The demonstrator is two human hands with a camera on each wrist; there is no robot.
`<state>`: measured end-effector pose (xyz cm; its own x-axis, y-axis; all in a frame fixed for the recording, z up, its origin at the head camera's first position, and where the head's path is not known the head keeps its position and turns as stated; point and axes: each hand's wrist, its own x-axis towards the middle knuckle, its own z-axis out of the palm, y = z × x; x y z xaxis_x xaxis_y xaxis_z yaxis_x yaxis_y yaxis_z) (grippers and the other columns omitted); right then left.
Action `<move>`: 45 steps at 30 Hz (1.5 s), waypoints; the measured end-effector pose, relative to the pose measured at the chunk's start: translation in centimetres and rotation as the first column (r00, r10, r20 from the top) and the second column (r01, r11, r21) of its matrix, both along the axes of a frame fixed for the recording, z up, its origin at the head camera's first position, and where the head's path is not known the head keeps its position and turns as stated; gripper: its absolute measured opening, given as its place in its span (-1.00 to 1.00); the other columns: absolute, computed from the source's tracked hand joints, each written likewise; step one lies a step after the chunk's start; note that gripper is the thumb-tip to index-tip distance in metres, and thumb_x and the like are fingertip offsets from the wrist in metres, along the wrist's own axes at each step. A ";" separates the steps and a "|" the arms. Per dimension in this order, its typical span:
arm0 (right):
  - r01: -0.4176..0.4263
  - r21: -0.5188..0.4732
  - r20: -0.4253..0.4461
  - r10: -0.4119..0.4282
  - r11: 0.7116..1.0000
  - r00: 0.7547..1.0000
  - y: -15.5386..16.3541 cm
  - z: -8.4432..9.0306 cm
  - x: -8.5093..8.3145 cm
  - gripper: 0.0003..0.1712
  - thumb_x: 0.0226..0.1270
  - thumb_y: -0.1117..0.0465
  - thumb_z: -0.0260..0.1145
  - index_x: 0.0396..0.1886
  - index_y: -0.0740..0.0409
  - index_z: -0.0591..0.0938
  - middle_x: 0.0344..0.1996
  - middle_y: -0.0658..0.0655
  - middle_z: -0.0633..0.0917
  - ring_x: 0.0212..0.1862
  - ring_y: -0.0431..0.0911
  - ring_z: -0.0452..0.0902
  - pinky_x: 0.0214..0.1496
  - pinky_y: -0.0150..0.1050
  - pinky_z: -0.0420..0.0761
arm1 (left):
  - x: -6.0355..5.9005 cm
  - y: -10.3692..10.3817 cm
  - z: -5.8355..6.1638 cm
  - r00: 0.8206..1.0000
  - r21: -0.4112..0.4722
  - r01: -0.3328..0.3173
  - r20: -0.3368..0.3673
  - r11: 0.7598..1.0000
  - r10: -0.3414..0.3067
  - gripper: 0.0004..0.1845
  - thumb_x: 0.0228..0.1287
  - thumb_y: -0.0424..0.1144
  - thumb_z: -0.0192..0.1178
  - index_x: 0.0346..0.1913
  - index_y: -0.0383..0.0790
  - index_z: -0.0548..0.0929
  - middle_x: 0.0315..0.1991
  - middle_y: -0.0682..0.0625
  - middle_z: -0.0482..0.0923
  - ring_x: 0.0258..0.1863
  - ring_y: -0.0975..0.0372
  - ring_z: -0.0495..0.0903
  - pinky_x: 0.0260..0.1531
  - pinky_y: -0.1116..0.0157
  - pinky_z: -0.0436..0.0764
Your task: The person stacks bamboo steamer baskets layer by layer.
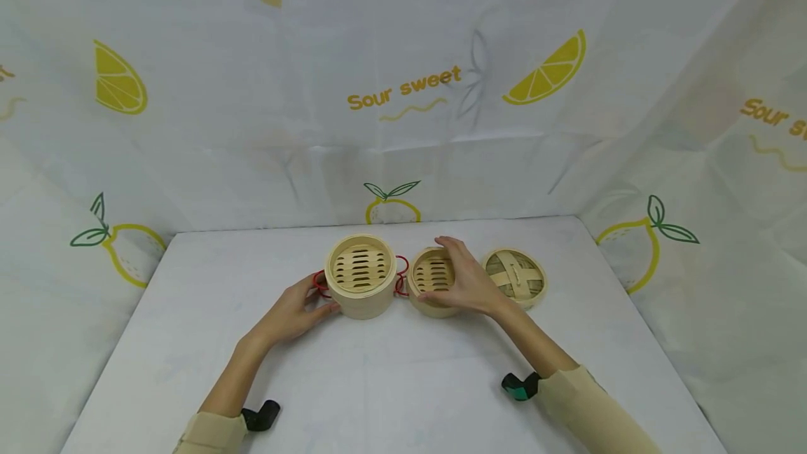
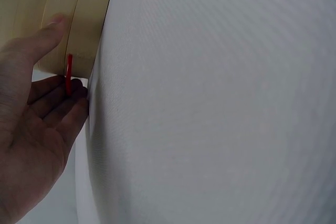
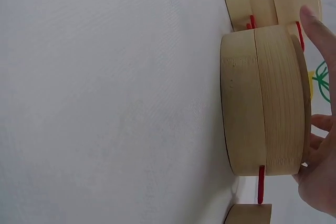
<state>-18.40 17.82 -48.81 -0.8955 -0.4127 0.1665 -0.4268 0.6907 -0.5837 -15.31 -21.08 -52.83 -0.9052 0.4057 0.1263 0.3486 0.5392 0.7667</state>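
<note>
A stacked round bamboo steamer (image 1: 361,305) with a slatted top stands centre left. My left hand (image 1: 293,314) holds its left side, thumb on the wall and fingers by a red handle (image 2: 69,74). To its right sits a lower slatted bamboo steamer basket (image 3: 283,98), also with red handles. Spread over that basket is my right hand (image 1: 469,282), with the thumb toward the front rim and the fingers reaching past the far side. In the right wrist view, part of this hand lies behind the basket's rim. I cannot tell how firmly it touches.
A woven bamboo lid (image 1: 518,277) lies flat to the right of the lower basket, close to my right forearm. Everything rests on a white-covered table (image 1: 366,384). Behind it hangs a white curtain (image 1: 252,125) printed with lemons.
</note>
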 end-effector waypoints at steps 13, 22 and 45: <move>0.003 0.079 0.026 -0.005 0.997 1.000 0.4 -0.7 0.1 0.53 -0.11 -0.31 0.76 0.70 0.35 0.20 0.66 0.42 0.27 0.66 0.38 0.27 0.64 0.38 0.46 | 0.0 0.0 0.0 1.000 -0.007 -0.004 -0.006 1.000 0.004 -0.26 0.44 -0.13 0.48 0.55 -0.33 0.45 0.49 -0.24 0.56 0.52 -0.14 0.55 0.49 -0.11 0.62; 0.011 0.102 0.025 -0.014 0.995 1.000 0.5 -1.0 0.2 0.59 -0.15 -0.36 0.75 0.70 0.36 0.18 0.67 0.42 0.26 0.67 0.37 0.25 0.65 0.35 0.46 | 0.1 0.0 0.1 1.000 -0.016 -0.007 -0.007 1.000 0.006 -0.24 0.45 -0.10 0.48 0.56 -0.34 0.45 0.50 -0.24 0.56 0.53 -0.14 0.54 0.49 -0.12 0.61; 0.042 0.027 0.084 -0.044 0.999 0.996 1.6 -1.7 1.0 0.59 -0.12 -0.27 0.80 0.72 0.36 0.13 0.64 0.44 0.26 0.65 0.40 0.27 0.63 0.38 0.47 | 0.0 0.1 -0.4 1.000 -0.002 -0.009 0.003 1.000 0.009 -0.25 0.45 -0.10 0.47 0.56 -0.32 0.45 0.49 -0.24 0.56 0.52 -0.14 0.54 0.48 -0.11 0.62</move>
